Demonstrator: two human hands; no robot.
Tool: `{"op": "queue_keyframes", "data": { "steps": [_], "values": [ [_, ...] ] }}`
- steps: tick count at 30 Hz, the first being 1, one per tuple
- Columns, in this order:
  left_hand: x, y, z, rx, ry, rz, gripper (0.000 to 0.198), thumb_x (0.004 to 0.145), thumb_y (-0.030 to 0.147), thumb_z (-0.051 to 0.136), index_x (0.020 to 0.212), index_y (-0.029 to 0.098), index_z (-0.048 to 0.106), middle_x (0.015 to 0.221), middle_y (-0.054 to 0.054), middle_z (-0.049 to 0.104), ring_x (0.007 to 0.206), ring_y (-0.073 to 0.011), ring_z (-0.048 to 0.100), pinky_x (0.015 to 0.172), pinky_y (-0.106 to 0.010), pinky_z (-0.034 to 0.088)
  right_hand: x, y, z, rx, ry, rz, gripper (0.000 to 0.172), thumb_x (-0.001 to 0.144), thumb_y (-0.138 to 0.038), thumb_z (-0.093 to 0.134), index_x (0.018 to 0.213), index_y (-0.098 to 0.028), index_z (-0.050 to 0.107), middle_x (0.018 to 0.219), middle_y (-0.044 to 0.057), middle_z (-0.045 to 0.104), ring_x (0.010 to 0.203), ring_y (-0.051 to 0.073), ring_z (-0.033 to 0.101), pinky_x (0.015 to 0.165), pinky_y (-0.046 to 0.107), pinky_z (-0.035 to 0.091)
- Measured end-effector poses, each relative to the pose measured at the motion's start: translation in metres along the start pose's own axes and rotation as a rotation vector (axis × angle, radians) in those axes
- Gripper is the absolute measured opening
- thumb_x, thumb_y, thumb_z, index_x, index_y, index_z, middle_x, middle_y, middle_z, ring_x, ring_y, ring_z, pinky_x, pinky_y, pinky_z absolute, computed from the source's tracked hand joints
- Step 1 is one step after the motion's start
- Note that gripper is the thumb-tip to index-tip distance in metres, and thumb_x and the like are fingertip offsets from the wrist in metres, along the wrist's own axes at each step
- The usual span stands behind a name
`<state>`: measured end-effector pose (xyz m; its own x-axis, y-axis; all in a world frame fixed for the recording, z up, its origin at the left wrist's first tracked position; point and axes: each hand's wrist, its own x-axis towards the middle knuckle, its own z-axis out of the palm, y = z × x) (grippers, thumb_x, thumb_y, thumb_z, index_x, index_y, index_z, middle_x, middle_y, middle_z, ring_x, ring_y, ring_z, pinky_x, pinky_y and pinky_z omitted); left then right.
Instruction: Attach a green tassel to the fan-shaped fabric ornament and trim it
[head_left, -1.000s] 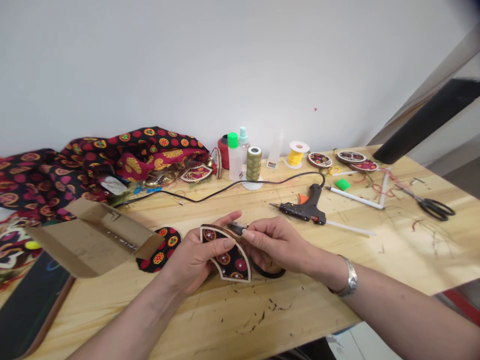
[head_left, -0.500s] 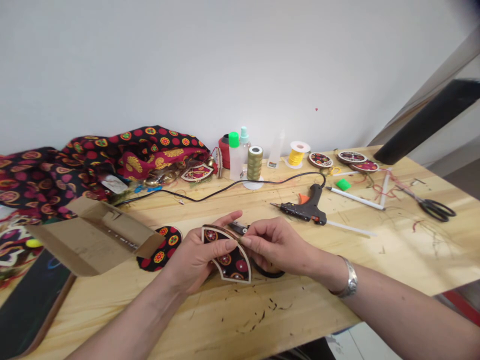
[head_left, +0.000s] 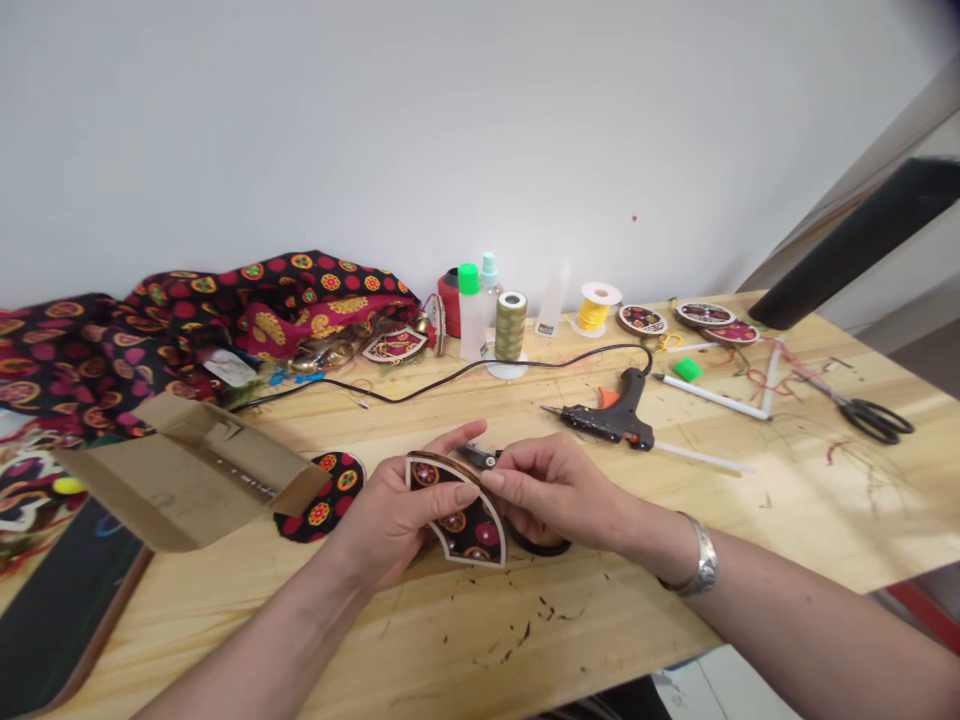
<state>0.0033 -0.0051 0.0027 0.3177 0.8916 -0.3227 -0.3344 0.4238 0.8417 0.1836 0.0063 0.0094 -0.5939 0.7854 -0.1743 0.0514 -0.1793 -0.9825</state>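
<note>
My left hand [head_left: 390, 515] grips a fan-shaped, fabric-covered ornament [head_left: 474, 528], its thumb lying across the front. Dark patterned cloth with small pearl-like beads fills the ornament's pale rim, and a brown layer shows along its upper edge. With thumb and fingers pinched together, my right hand [head_left: 551, 490] holds that edge at the upper right; anything small between the fingertips is hidden. Behind the fingertips lies a small dark object [head_left: 478, 456] that I cannot identify. Part of a black loop [head_left: 553, 547] shows beneath my right hand.
An open cardboard box [head_left: 187, 480] and a round patterned fabric piece [head_left: 330, 500] lie to the left. A glue gun [head_left: 619, 415] rests beyond my right hand, its cord running leftwards. Scissors [head_left: 874, 418] lie at right; thread spools [head_left: 511, 328] and bottles [head_left: 470, 315] stand behind.
The ornament has shifted very slightly right and turned a little, showing more of its brown edge. Both hands keep nearly the same hold.
</note>
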Motion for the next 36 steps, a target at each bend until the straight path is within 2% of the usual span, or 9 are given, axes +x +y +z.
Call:
{"op": "queue_keyframes", "data": {
  "steps": [2,5,9,11,13,15,17,28,36],
  "values": [
    [-0.0002,0.0001,0.0007,0.015,0.016,0.007,0.011,0.06,0.013,0.078,0.07,0.014,0.076,0.133,-0.009,0.054,0.075,-0.0163,0.066,0.064,-0.026,0.055,0.0,0.0006,0.0007,-0.021,0.014,-0.001,0.04,0.081,-0.05,0.054,0.062,-0.016,0.05,0.045,-0.006,0.046,0.035,0.005,0.039,0.032,0.016,0.029],
    [-0.0007,0.0003,0.0017,0.013,0.032,-0.003,0.02,0.059,0.012,0.078,0.078,0.016,0.076,0.131,-0.009,0.056,0.076,-0.0167,0.066,0.064,-0.026,0.054,0.0001,0.0022,0.0014,-0.064,0.016,-0.02,0.038,0.083,-0.047,0.053,0.063,-0.016,0.05,0.045,-0.006,0.046,0.036,0.005,0.039,0.033,0.015,0.029],
    [0.0004,0.0009,0.0023,0.017,0.039,0.0,0.011,0.059,0.011,0.078,0.07,0.014,0.075,0.13,-0.008,0.057,0.072,-0.0146,0.065,0.063,-0.025,0.054,0.0005,0.0033,0.0016,-0.069,0.021,-0.006,0.037,0.084,-0.046,0.052,0.063,-0.016,0.048,0.046,-0.006,0.046,0.036,0.004,0.039,0.033,0.014,0.03],
    [0.0011,0.0014,0.0022,-0.008,0.034,-0.003,0.014,0.06,0.011,0.078,0.073,0.014,0.076,0.121,-0.009,0.063,0.069,-0.0141,0.066,0.063,-0.025,0.054,0.0005,0.0017,0.0017,-0.015,0.013,-0.008,0.039,0.085,-0.047,0.051,0.061,-0.016,0.048,0.045,-0.006,0.046,0.036,0.004,0.039,0.032,0.014,0.029],
    [0.0008,0.0018,0.0016,-0.058,0.017,-0.022,0.029,0.061,0.011,0.078,0.089,0.018,0.075,0.101,-0.007,0.072,0.065,-0.0133,0.066,0.062,-0.024,0.054,0.0003,-0.0009,0.002,0.043,0.0,-0.025,0.041,0.085,-0.047,0.051,0.059,-0.016,0.047,0.045,-0.005,0.046,0.036,0.003,0.039,0.032,0.013,0.03],
    [-0.0001,0.002,0.0007,-0.105,-0.003,-0.047,0.045,0.063,0.01,0.077,0.106,0.021,0.069,0.083,-0.003,0.074,0.061,-0.0127,0.065,0.06,-0.023,0.053,0.0,-0.0031,0.0022,0.064,-0.003,-0.028,0.041,0.084,-0.046,0.052,0.059,-0.015,0.048,0.046,-0.005,0.047,0.036,0.003,0.04,0.033,0.013,0.031],
    [-0.0009,0.002,-0.0001,-0.128,-0.014,-0.061,0.051,0.064,0.01,0.076,0.112,0.021,0.066,0.078,-0.003,0.074,0.06,-0.0129,0.066,0.059,-0.022,0.052,-0.0002,-0.0038,0.0022,0.062,0.001,-0.013,0.038,0.082,-0.046,0.055,0.061,-0.015,0.05,0.047,-0.006,0.048,0.036,0.003,0.04,0.034,0.013,0.032],
    [0.0004,0.0,-0.0006,-0.119,0.0,-0.064,0.055,0.063,0.01,0.076,0.115,0.02,0.064,0.078,-0.004,0.075,0.064,-0.0168,0.067,0.062,-0.026,0.053,0.0009,0.0014,0.0025,-0.008,0.011,-0.018,0.035,0.083,-0.045,0.053,0.065,-0.015,0.049,0.047,-0.007,0.046,0.036,0.003,0.039,0.033,0.012,0.033],
    [0.0008,0.0008,0.0028,-0.073,0.009,-0.021,0.041,0.059,0.009,0.078,0.099,0.018,0.072,0.088,-0.007,0.074,0.062,-0.0158,0.066,0.061,-0.026,0.053,-0.0013,-0.003,0.001,0.042,-0.018,-0.006,0.04,0.084,-0.049,0.052,0.062,-0.015,0.049,0.047,-0.005,0.048,0.036,0.003,0.039,0.033,0.014,0.031]
  ]
}}
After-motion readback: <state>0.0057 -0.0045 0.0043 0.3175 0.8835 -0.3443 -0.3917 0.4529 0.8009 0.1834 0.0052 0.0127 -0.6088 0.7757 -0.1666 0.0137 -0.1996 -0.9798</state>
